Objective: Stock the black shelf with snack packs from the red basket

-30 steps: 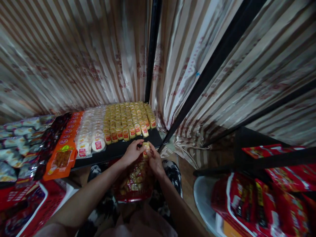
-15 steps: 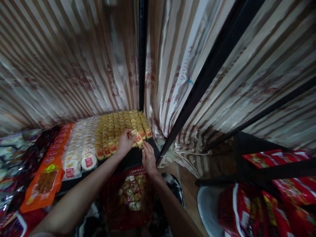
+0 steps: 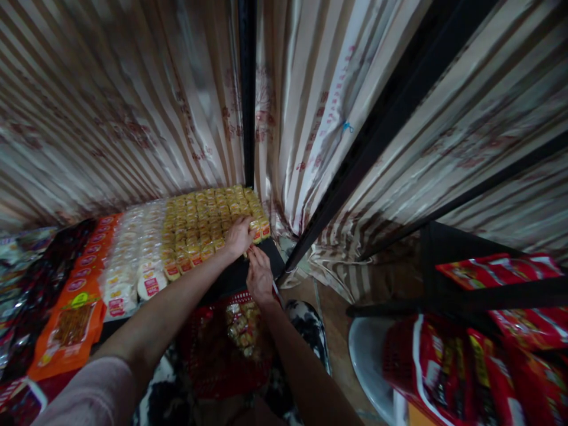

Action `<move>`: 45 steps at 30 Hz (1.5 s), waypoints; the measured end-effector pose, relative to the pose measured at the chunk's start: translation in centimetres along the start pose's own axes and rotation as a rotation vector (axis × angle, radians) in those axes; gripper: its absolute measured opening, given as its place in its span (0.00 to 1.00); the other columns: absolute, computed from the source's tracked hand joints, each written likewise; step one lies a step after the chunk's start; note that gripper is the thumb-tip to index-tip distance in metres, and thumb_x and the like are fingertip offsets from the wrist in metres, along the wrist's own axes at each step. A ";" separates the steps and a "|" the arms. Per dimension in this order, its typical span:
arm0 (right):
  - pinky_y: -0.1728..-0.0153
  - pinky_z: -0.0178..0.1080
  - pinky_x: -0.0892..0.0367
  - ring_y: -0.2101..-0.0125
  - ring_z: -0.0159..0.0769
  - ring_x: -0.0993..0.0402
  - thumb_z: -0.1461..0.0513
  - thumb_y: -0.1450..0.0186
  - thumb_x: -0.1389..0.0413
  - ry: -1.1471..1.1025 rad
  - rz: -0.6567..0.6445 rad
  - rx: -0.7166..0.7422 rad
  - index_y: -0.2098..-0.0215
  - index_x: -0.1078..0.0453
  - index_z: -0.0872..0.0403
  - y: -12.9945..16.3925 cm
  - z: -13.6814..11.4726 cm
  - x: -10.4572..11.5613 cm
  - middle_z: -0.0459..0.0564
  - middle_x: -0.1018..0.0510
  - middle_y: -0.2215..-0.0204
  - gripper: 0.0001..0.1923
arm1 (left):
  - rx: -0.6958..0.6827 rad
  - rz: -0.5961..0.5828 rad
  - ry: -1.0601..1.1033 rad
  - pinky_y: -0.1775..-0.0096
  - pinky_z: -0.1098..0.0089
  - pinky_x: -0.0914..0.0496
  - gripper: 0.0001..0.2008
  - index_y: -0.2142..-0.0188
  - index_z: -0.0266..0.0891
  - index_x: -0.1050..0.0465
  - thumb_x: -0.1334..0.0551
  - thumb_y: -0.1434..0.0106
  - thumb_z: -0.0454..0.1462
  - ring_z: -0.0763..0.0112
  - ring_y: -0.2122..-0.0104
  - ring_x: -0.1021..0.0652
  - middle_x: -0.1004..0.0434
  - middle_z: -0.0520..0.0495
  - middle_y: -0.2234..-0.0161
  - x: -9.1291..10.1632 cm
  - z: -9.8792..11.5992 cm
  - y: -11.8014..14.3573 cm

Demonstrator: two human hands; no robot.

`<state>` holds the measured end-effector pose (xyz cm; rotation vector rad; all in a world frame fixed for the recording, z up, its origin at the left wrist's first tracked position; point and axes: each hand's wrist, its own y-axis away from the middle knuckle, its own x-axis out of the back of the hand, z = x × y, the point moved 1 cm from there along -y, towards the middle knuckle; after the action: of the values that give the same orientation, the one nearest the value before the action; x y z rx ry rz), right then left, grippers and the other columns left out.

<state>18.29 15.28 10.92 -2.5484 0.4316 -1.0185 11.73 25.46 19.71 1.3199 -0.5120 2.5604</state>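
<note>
1. Head view: the left hand (image 3: 238,235) is curling its fingers (image 3: 247,225) down onto the front right corner of the yellow snack packets (image 3: 208,216) on the black shelf (image 3: 231,278), at about 12 o'clock from the red basket (image 3: 213,355); the grip is closed on one small packet (image 3: 255,232).
2. The right hand (image 3: 260,277) is sitting just below, at 6 o'clock of the left, fingertips pinched against that packet's lower edge.
3. Compared with a second ago, both hands are now up at the shelf row, not over the basket.
4. Labels on the packets and the orange packs (image 3: 71,322) are too blurred to read.
</note>
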 end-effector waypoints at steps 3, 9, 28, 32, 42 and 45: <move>0.43 0.46 0.42 0.44 0.41 0.44 0.71 0.39 0.59 0.000 0.017 0.003 0.45 0.35 0.59 0.0 -0.1 0.0 0.56 0.33 0.45 0.26 | -0.005 -0.019 -0.150 0.56 0.68 0.34 0.15 0.53 0.37 0.32 0.43 0.40 0.36 0.64 0.58 0.28 0.30 0.42 0.56 -0.1 0.1 0.2; 0.43 0.49 0.42 0.43 0.39 0.44 0.71 0.41 0.58 -0.060 0.141 -0.046 0.47 0.35 0.58 -0.9 0.6 0.5 0.57 0.35 0.45 0.25 | -0.021 -0.037 -0.333 0.54 0.71 0.34 0.14 0.53 0.40 0.34 0.45 0.38 0.37 0.66 0.54 0.30 0.30 0.46 0.55 0.0 0.7 0.4; 0.44 0.43 0.41 0.44 0.41 0.43 0.74 0.43 0.57 0.138 0.003 -0.110 0.42 0.40 0.59 -2.2 0.8 -0.1 0.57 0.36 0.44 0.31 | 0.009 -0.073 -0.409 0.54 0.69 0.33 0.13 0.52 0.39 0.36 0.49 0.36 0.32 0.66 0.52 0.31 0.34 0.44 0.52 -0.3 0.8 0.3; 0.45 0.43 0.41 0.45 0.41 0.42 0.74 0.44 0.57 0.147 0.003 -0.108 0.42 0.39 0.58 -2.3 0.8 -0.1 0.56 0.36 0.45 0.31 | 0.004 -0.081 -0.392 0.54 0.68 0.32 0.15 0.50 0.39 0.37 0.48 0.37 0.31 0.66 0.52 0.31 0.36 0.43 0.50 -0.2 0.8 0.4; 0.44 0.46 0.43 0.44 0.42 0.44 0.66 0.39 0.56 0.088 -0.046 -0.183 0.44 0.36 0.56 -2.9 1.0 -0.3 0.54 0.36 0.44 0.25 | 0.020 -0.068 -0.436 0.55 0.68 0.32 0.14 0.52 0.39 0.35 0.49 0.37 0.30 0.65 0.52 0.31 0.34 0.43 0.52 -0.2 1.1 0.1; 0.44 0.45 0.43 0.44 0.41 0.45 0.65 0.38 0.57 0.077 -0.078 -0.211 0.44 0.36 0.54 -3.1 1.0 -0.2 0.52 0.36 0.43 0.24 | 0.017 -0.060 -0.437 0.56 0.68 0.31 0.15 0.53 0.40 0.35 0.50 0.38 0.30 0.65 0.53 0.31 0.34 0.43 0.53 -0.4 1.2 0.0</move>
<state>19.30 18.32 11.54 -2.7372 0.4875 -1.1581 12.86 24.95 20.04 1.8806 -0.5126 2.2306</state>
